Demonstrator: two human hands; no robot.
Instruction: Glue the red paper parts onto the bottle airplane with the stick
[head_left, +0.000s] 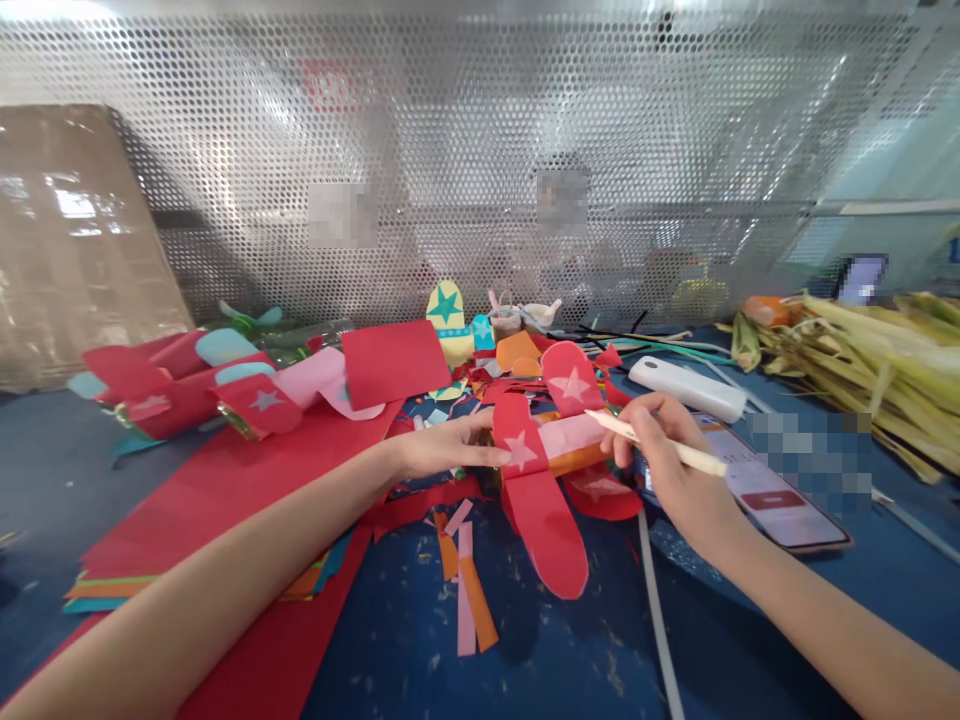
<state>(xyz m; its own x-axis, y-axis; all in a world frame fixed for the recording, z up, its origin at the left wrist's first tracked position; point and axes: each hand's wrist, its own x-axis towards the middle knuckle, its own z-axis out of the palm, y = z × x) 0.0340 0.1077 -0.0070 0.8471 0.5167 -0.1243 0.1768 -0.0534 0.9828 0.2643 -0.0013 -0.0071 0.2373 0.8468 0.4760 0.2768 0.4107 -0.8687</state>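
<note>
A toy plane of red paper (544, 535), with pink stars on its rounded wings and a pink and orange body, is in front of me. My left hand (454, 445) grips its near left wing between thumb and fingers. On the other side, my right hand (667, 455) is closed around a cream pen-like stick (701, 458). The stick's pointed tip lies at the plane's pink strip, by the base of the far wing; whether it touches the paper I cannot tell. Pink and orange paper strips (466, 590) are scattered on the dark blue table below the plane.
Red paper sheets (240, 500) are stacked at left, with other red paper planes (150, 385) behind. A phone (772, 490) and a white oblong device (686, 388) lie right. Dried husks (885, 370) are piled far right. A perforated metal screen (465, 130) closes the back.
</note>
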